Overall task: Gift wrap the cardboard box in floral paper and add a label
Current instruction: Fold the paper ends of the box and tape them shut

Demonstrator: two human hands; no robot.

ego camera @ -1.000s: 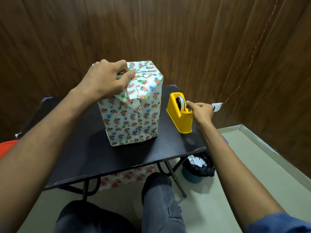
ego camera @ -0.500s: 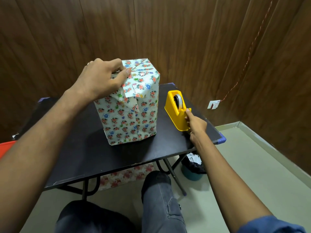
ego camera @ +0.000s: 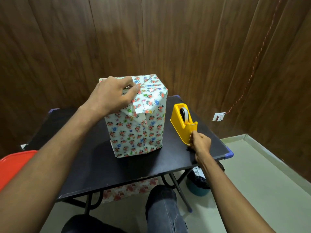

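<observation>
The box wrapped in floral paper (ego camera: 138, 130) stands upright in the middle of the black table (ego camera: 94, 165). My left hand (ego camera: 111, 95) lies on its top near edge and presses the folded paper flap down. To the right of the box sits a yellow tape dispenser (ego camera: 182, 122). My right hand (ego camera: 200, 142) is at the dispenser's near end, just below the cutter, with fingers pinched together; clear tape between them is too faint to make out.
A dark bin with a black liner (ego camera: 198, 184) stands on the floor under the table's right side. Loose floral paper (ego camera: 127, 190) lies under the table. An orange chair edge (ego camera: 11, 169) is at the left. Wood panel walls are close behind.
My right hand has slid from beside the tape roll down along the dispenser to its near end. My left hand has stayed on the box top.
</observation>
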